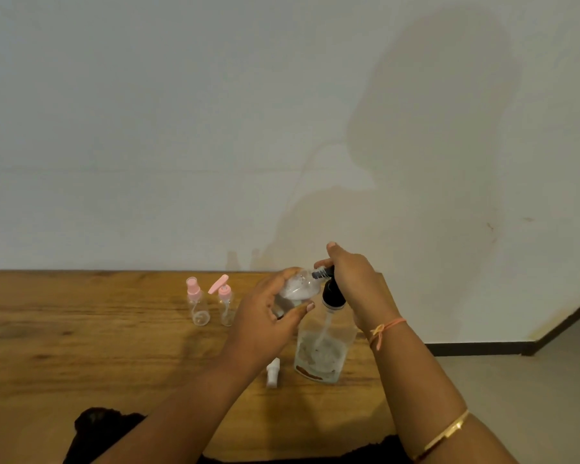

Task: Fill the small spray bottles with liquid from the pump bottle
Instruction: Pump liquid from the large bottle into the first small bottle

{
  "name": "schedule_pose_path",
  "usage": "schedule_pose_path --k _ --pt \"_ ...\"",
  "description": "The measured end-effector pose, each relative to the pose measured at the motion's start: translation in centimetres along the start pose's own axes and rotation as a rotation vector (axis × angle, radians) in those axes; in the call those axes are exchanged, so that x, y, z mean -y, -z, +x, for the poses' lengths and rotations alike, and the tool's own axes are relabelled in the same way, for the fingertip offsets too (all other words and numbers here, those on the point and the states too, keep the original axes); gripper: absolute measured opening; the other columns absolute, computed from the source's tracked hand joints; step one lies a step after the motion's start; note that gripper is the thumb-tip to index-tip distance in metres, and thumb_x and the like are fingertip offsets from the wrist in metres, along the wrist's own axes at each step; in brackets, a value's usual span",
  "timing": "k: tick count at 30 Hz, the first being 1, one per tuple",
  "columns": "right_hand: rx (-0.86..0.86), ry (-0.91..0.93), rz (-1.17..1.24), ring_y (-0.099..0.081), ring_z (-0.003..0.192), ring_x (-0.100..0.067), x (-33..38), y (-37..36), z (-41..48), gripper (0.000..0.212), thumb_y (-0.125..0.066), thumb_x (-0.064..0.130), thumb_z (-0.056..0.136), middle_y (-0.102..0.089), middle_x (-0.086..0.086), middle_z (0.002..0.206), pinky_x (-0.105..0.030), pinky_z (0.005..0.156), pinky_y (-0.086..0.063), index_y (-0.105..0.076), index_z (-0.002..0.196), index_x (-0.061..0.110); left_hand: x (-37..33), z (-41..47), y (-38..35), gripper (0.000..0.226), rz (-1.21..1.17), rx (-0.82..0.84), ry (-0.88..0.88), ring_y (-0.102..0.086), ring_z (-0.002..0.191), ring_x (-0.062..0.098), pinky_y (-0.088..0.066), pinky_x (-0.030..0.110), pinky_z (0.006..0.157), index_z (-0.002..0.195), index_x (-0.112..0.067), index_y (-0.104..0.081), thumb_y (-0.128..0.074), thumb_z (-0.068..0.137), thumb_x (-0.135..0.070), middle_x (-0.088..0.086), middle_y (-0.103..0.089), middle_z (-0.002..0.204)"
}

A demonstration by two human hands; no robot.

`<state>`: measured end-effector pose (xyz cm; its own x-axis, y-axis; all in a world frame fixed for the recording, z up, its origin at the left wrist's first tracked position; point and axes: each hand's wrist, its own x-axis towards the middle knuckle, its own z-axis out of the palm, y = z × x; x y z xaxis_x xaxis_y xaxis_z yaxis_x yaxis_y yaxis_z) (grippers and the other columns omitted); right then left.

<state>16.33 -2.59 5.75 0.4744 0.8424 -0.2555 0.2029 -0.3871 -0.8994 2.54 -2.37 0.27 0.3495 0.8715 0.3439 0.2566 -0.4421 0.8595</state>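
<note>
A clear pump bottle (322, 349) with a black pump head stands on the wooden table (81, 346). My right hand (352, 283) rests on top of the black pump head (330, 291) and grips it. My left hand (268, 316) holds a small clear bottle (297, 289) tilted, its open mouth against the pump nozzle. White liquid shows inside it. A white spray cap (273, 372) lies on the table below my left wrist.
Two more small clear bottles stand upright to the left: one with a pink spray cap (196, 303), one with a pink pump top (225, 301). The table's far edge meets a white wall. Floor lies to the right of the table.
</note>
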Motion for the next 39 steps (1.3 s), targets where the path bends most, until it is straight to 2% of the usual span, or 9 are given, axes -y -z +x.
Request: schedule_pose_path --k 3,6,11,13,16,20,24,35,39 --pt "-0.006 -0.016 0.02 -0.051 0.071 -0.016 -0.7 -0.4 0.6 0.041 -0.036 0.027 0.097 -0.069 -0.009 0.097 -0.031 0.076 -0.039 -0.068 0.076 0.013 -0.1 0.0 0.1 0.048 0.005 0.025 0.008 -0.049 0.097 -0.02 -0.038 -0.002 0.076 0.11 -0.045 -0.049 -0.073 0.078 -0.019 -0.021 -0.058 0.107" --pt "-0.048 -0.022 0.018 -0.056 0.083 -0.022 -1.2 -0.5 0.7 0.042 -0.039 0.028 0.095 -0.069 0.0 0.082 -0.041 0.094 -0.042 -0.066 0.063 0.02 0.0 -0.1 0.2 0.047 0.006 0.037 0.008 -0.05 0.098 -0.019 -0.038 -0.002 0.075 0.108 -0.047 -0.05 -0.073 0.078 -0.018 -0.02 -0.059 0.107" --pt "0.002 0.082 0.044 -0.055 0.077 -0.012 -0.6 0.2 0.1 0.039 -0.041 0.035 0.096 -0.069 -0.003 0.088 -0.027 0.069 -0.042 -0.071 0.09 0.011 0.1 0.0 0.1 0.046 -0.009 0.022 0.017 -0.054 0.106 -0.005 -0.043 0.005 0.081 0.112 -0.045 -0.05 -0.072 0.077 -0.024 -0.014 -0.06 0.114" --pt "0.001 0.111 0.029 -0.057 0.084 -0.017 -0.4 0.4 0.2 0.041 -0.04 0.038 0.096 -0.07 -0.007 0.094 -0.033 0.078 -0.043 -0.071 0.094 0.012 0.2 0.1 0.1 0.047 -0.007 0.008 0.011 -0.054 0.108 -0.002 -0.043 0.006 0.084 0.111 -0.048 -0.048 -0.073 0.077 -0.026 -0.014 -0.06 0.115" --pt "0.007 0.085 -0.025 -0.056 0.088 -0.018 -0.5 0.3 0.3 0.04 -0.037 0.034 0.097 -0.07 -0.005 0.099 -0.034 0.084 -0.04 -0.071 0.094 0.013 0.0 0.1 0.1 0.049 -0.017 0.013 0.007 -0.054 0.103 -0.008 -0.044 0.005 0.08 0.107 -0.052 -0.047 -0.073 0.077 -0.024 -0.019 -0.06 0.11" --pt "0.002 0.048 -0.039 -0.057 0.098 -0.021 -1.0 -0.1 0.3 0.038 -0.038 0.03 0.096 -0.07 -0.002 0.097 -0.043 0.101 -0.038 -0.07 0.077 0.021 0.2 -0.1 0.0 0.049 0.011 0.03 0.008 -0.051 0.102 -0.012 -0.041 0.002 0.08 0.106 -0.054 -0.046 -0.073 0.077 -0.023 -0.022 -0.058 0.107" --pt "-0.043 0.057 -0.058 -0.058 0.101 -0.022 -1.2 0.0 -0.2 0.04 -0.039 0.033 0.095 -0.069 0.004 0.089 -0.05 0.106 -0.032 -0.069 0.07 0.024 0.2 -0.3 -0.1 0.047 -0.008 0.017 0.009 -0.052 0.102 -0.011 -0.04 0.001 0.08 0.108 -0.049 -0.048 -0.073 0.077 -0.023 -0.018 -0.061 0.107" --pt "-0.031 0.058 -0.064 -0.052 0.098 -0.02 -0.9 0.0 0.1 0.032 -0.04 0.029 0.097 -0.058 0.012 0.078 -0.049 0.105 -0.032 -0.07 0.089 0.023 0.2 -0.3 -0.1 0.047 -0.032 0.005 -0.012 -0.05 0.099 -0.017 -0.038 -0.001 0.078 0.107 -0.046 -0.049 -0.073 0.077 -0.02 -0.023 -0.057 0.103" --pt "-0.039 0.049 -0.061 -0.055 0.105 -0.024 -1.3 0.2 -0.2 0.034 -0.04 0.028 0.096 -0.063 0.009 0.081 -0.05 0.107 -0.03 -0.068 0.076 0.026 0.6 -0.6 -0.2 0.045 -0.029 0.018 0.042 -0.049 0.1 -0.019 -0.038 -0.002 0.078 0.115 -0.038 -0.053 -0.073 0.077 -0.024 -0.021 -0.056 0.108"
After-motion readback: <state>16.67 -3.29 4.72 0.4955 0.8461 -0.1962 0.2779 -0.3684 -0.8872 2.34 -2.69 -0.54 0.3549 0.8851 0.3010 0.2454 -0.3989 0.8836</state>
